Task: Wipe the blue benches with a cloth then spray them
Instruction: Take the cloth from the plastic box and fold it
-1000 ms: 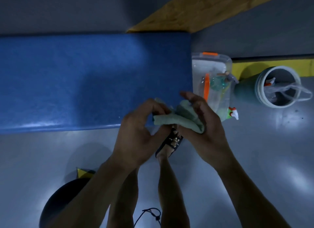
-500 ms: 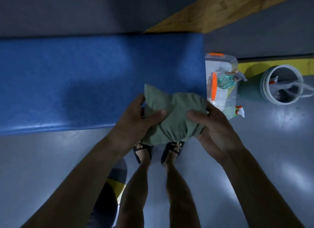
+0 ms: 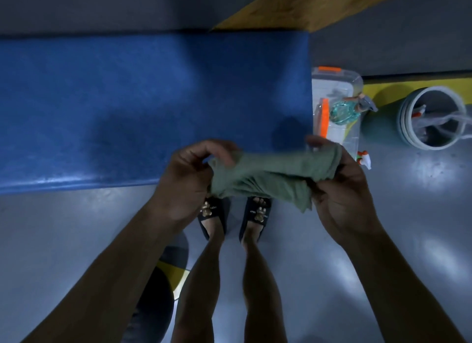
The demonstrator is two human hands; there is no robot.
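Both hands, the left hand (image 3: 189, 179) and right hand (image 3: 342, 189), grip the crumpled sage-green cloth (image 3: 270, 179) stretched between them, just short of the long padded blue bench (image 3: 143, 107) beyond; wiping seems unstarted, so next lower it onto the padding.

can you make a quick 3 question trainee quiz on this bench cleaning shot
1. True or false: the green cloth lies flat on the blue bench.
2. Which hand grips the cloth? A) left hand only B) right hand only C) both
3. Fill in: the clear bin stands past the bench's ____ end.

Key: 1 false, it is held above the bench's near edge; 2 C; 3 right.
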